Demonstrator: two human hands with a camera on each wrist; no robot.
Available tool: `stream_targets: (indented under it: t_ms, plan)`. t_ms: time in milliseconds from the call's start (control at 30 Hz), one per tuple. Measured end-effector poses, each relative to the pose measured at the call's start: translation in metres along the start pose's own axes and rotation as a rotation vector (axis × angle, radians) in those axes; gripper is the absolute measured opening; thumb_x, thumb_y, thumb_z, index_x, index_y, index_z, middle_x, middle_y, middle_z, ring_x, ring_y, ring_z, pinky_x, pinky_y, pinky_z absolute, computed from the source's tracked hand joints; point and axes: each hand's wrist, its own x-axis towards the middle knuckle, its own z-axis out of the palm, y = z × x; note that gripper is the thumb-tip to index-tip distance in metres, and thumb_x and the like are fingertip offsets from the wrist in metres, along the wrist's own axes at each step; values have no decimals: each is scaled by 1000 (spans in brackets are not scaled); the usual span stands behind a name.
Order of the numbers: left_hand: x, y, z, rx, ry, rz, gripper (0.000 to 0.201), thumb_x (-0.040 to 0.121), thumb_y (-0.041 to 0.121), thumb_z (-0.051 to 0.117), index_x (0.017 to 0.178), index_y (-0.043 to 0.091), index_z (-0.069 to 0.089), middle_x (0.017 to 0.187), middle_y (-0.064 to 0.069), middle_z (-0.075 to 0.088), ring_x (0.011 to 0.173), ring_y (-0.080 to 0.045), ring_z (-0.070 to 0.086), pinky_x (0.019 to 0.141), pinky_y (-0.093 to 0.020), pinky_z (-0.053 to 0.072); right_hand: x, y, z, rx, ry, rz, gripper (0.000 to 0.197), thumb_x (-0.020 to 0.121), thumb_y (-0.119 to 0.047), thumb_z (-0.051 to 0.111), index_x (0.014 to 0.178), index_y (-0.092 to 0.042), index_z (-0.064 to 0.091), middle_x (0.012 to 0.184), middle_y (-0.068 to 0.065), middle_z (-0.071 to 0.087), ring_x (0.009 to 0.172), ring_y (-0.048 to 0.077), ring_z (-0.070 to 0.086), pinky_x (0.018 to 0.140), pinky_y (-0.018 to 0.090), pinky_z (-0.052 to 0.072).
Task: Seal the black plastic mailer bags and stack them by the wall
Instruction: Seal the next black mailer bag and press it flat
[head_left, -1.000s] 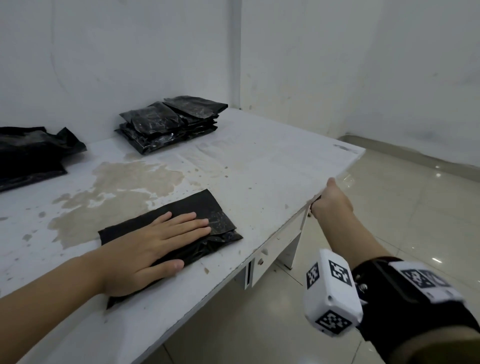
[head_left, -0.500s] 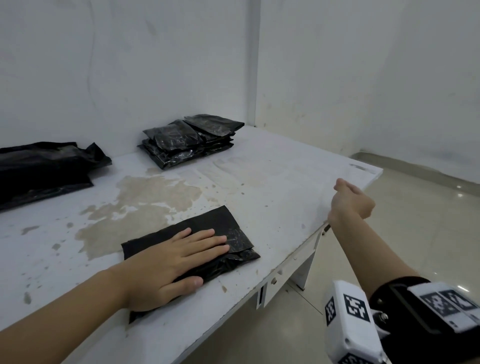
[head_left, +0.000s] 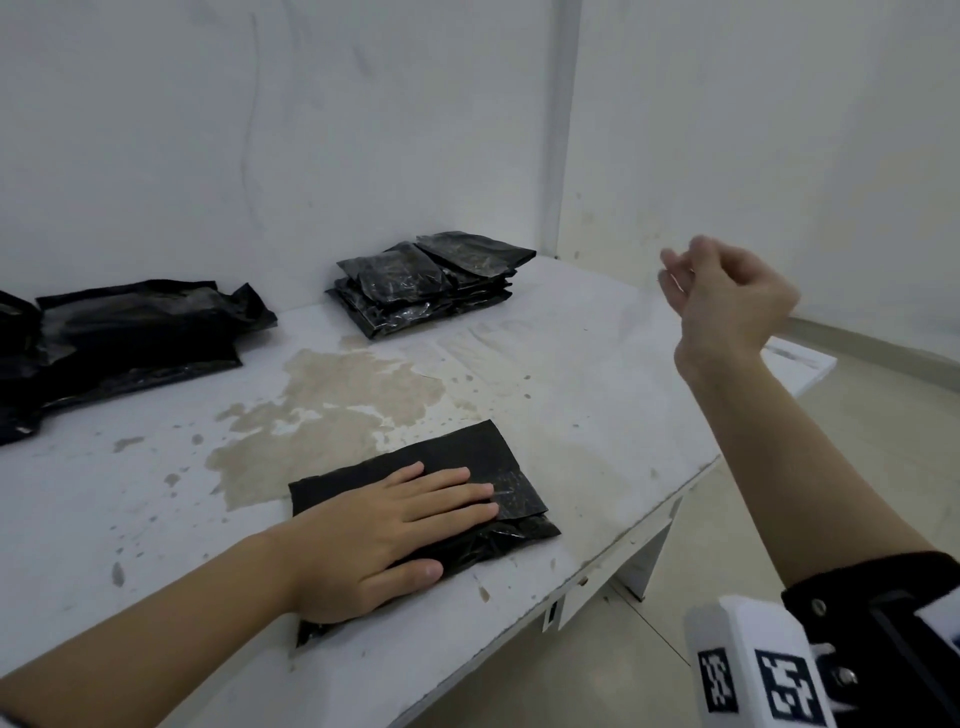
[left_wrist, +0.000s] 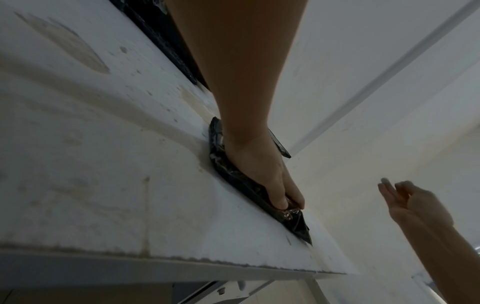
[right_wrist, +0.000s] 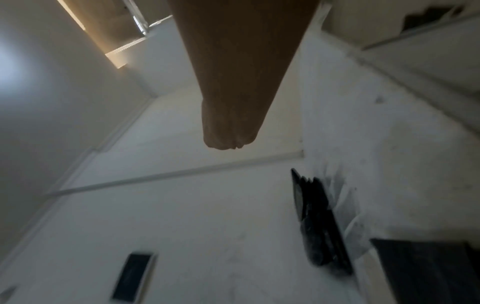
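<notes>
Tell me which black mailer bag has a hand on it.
The lone bag near the table's front edge; the left hand presses it flat. The stacked bags by the wall lie untouched.

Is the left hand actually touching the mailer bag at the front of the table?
Touching. The head view shows the left hand lying flat, fingers straight, on the mailer bag; the left wrist view shows no gap under it.

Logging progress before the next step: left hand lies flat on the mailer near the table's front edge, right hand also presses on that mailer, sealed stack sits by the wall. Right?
Not quite. The right hand is raised in the air above the table, touching nothing, as the head view shows. The left hand does lie flat on the mailer, and the sealed stack sits by the wall.
</notes>
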Motion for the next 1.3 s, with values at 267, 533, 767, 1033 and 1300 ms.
stream_targets:
  t_ms: [267, 533, 767, 1033, 1300]
  plan:
    - [5, 14, -5, 150, -12, -90, 54, 102, 43, 19, 149, 37, -8, 156, 21, -14, 137, 5, -28, 109, -28, -28, -63, -17, 42, 275, -380, 385, 3, 90, 2, 59, 90, 4, 56, 62, 8, 60, 85, 31, 71, 69, 33, 60]
    - [6, 25, -9, 200, 69, -114, 66, 101, 34, 33, 152, 22, -6, 160, 9, -7, 146, -6, 0, 118, -26, -6, -90, -27, 57, 491, -513, 687, 17, 95, 0, 52, 78, 0, 55, 68, 10, 55, 76, 26, 71, 67, 31, 60]
    - [2, 24, -3, 374, 252, -70, 51, 88, 42, 43, 129, 16, 57, 126, -1, 58, 113, -17, 55, 89, -29, 50, -93, -44, 60, 614, -553, 871, 14, 94, 2, 50, 81, 5, 57, 86, 15, 55, 75, 25, 69, 59, 30, 59]
    - [-4, 31, 0, 401, 341, -75, 56, 89, 47, 43, 135, 16, 51, 111, 6, 64, 88, -13, 57, 67, -26, 49, -99, -45, 58, 610, -536, 914, 9, 92, 2, 53, 84, 5, 57, 81, 16, 59, 75, 26, 68, 62, 31, 60]
    - [-18, 63, 3, -213, 401, -421, 55, 101, 38, 37, 149, 38, 12, 142, 16, 38, 115, -3, 47, 97, -22, 36, -107, -45, 61, 629, -571, 957, 11, 92, 1, 54, 81, 4, 57, 83, 15, 58, 70, 27, 69, 58, 29, 59]
